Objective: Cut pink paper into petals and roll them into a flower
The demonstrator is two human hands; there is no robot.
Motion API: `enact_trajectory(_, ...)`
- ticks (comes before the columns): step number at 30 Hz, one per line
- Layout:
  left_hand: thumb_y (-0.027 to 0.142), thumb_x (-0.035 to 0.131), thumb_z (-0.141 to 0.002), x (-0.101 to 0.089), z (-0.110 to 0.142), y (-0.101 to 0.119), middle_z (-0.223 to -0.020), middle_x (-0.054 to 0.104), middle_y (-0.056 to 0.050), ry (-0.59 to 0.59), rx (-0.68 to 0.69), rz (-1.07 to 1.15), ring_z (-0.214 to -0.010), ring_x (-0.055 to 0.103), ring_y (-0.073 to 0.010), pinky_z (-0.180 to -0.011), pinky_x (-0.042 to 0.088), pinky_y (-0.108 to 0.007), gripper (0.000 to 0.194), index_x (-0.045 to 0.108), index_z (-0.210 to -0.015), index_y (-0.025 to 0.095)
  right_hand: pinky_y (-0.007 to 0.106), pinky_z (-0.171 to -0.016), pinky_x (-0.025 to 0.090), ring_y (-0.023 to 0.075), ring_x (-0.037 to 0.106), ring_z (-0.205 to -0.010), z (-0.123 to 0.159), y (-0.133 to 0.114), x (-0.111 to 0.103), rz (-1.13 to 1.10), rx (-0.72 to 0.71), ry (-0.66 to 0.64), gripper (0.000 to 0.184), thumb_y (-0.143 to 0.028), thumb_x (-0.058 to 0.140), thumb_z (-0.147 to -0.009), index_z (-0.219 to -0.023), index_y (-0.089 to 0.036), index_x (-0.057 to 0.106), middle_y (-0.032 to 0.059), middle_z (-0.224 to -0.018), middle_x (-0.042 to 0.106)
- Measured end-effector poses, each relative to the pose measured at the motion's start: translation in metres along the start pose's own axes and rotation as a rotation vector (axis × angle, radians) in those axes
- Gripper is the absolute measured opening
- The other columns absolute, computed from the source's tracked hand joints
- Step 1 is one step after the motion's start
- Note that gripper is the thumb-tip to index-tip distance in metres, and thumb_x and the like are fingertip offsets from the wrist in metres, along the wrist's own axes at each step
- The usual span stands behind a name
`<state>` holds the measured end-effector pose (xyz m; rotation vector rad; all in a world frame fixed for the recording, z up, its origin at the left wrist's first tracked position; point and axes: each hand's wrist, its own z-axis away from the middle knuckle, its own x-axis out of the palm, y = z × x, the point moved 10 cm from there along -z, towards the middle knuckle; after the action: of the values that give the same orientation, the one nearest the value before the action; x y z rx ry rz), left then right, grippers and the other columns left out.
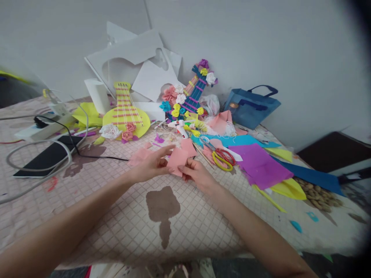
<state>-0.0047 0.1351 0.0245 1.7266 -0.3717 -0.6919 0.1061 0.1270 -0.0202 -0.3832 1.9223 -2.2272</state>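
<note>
Between my two hands is a small pink piece of crepe paper (177,159), raised a little over the table. My left hand (155,164) pinches its left and lower edge. With thumb and fingers closed, my right hand (195,173) grips the lower right corner. More pink crepe paper (139,155) lies by my left hand, and another pink piece (188,146) is just behind the held one. Scissors with yellow and red handles (223,159) rest to the right of my right hand.
A yellow paper guitar (126,112) and a blue flower-covered one (195,90) stand at the back. A glue gun (179,126) lies before them. On the right are purple paper (262,164), peanuts (319,197) and a blue bag (251,108); a black tablet (48,156) and cables lie left.
</note>
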Motion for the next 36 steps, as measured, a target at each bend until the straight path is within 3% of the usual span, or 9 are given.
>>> enact_trajectory(3,0.037,0.06,-0.08,-0.009,-0.001,-0.005,-0.121,0.051,-0.014,0.109,-0.07,0.096,-0.08,0.056,-0.0128,-0.064,0.045,-0.027,0.071,0.024,-0.14,0.023,0.02,-0.043,0.038,0.0074,0.048,-0.045,0.001,-0.001,0.005,0.078,-0.012,-0.051,0.03,-0.044,0.07,-0.068,-0.074,-0.018,0.054,-0.0051,-0.055,0.053)
enact_trajectory(7,0.037,0.066,-0.074,-0.006,0.001,-0.015,-0.108,0.06,-0.011,0.126,-0.201,0.21,-0.091,0.058,-0.0173,-0.073,0.046,-0.03,0.063,0.041,-0.128,0.015,0.021,-0.044,0.037,0.0079,0.047,-0.046,0.007,0.005,0.026,0.205,0.004,-0.198,0.025,-0.041,0.065,-0.073,-0.075,-0.018,0.054,-0.0043,-0.056,0.053)
enact_trajectory(10,0.029,0.074,-0.066,0.001,0.002,-0.021,-0.092,0.064,-0.006,0.112,-0.261,0.247,-0.084,0.061,-0.0166,-0.075,0.047,-0.032,0.059,0.05,-0.117,0.014,0.021,-0.045,0.035,0.0084,0.046,-0.047,0.013,0.008,0.04,0.292,-0.027,-0.253,0.019,-0.035,0.06,-0.077,-0.074,-0.018,0.053,-0.0041,-0.057,0.05)
enact_trajectory(17,0.023,0.073,-0.065,-0.001,0.001,-0.02,-0.072,0.062,-0.001,0.21,-0.238,0.244,-0.067,0.058,-0.0109,-0.065,0.045,-0.025,0.027,0.061,-0.087,0.011,0.021,-0.047,0.034,0.0091,0.044,-0.054,0.015,0.001,0.043,0.478,-0.133,-0.195,0.016,-0.028,0.059,-0.077,-0.067,-0.018,0.051,-0.0033,-0.061,0.048)
enact_trajectory(22,0.03,0.074,-0.066,-0.027,0.005,-0.021,-0.073,0.063,-0.002,0.35,-0.201,0.241,-0.064,0.056,-0.0104,-0.055,0.041,-0.022,0.03,0.062,-0.087,0.012,0.021,-0.043,0.037,0.0087,0.047,-0.048,0.016,0.005,0.042,0.333,-0.046,-0.196,0.025,-0.042,0.056,-0.081,-0.073,-0.019,0.051,-0.0016,-0.064,0.055)
enact_trajectory(26,0.031,0.073,-0.069,-0.039,0.006,-0.028,-0.081,0.064,-0.004,0.436,-0.187,0.325,-0.068,0.057,-0.011,-0.056,0.041,-0.021,0.031,0.063,-0.093,0.014,0.019,-0.041,0.036,0.0072,0.046,-0.045,0.012,0.001,0.035,0.268,-0.065,-0.15,0.032,-0.048,0.058,-0.078,-0.071,-0.018,0.051,-0.0024,-0.06,0.056)
enact_trajectory(30,0.027,0.07,-0.073,-0.025,0.004,-0.034,-0.086,0.065,-0.005,0.427,-0.238,0.622,-0.072,0.061,-0.0131,-0.063,0.046,-0.025,0.035,0.06,-0.104,0.016,0.019,-0.041,0.036,0.0066,0.045,-0.043,0.007,-0.004,0.019,0.207,-0.109,-0.048,0.032,-0.047,0.06,-0.077,-0.069,-0.018,0.051,-0.0033,-0.057,0.056)
enact_trajectory(34,0.014,0.068,-0.072,0.003,0.004,-0.04,-0.087,0.067,-0.009,0.309,-0.381,0.769,-0.075,0.063,-0.0156,-0.068,0.049,-0.027,0.02,0.063,-0.091,0.01,0.019,-0.041,0.037,0.0071,0.046,-0.043,0.004,-0.006,0.011,0.205,-0.121,0.003,0.031,-0.047,0.06,-0.077,-0.07,-0.018,0.05,-0.0037,-0.057,0.055)
enact_trajectory(36,0.011,0.065,-0.074,0.007,0.006,-0.044,-0.088,0.068,-0.011,0.299,-0.421,0.765,-0.077,0.064,-0.016,-0.07,0.05,-0.026,0.013,0.064,-0.087,0.008,0.02,-0.042,0.038,0.0077,0.047,-0.044,0.003,-0.011,0.01,0.268,-0.138,-0.016,0.031,-0.048,0.057,-0.079,-0.07,-0.019,0.05,-0.0032,-0.058,0.055)
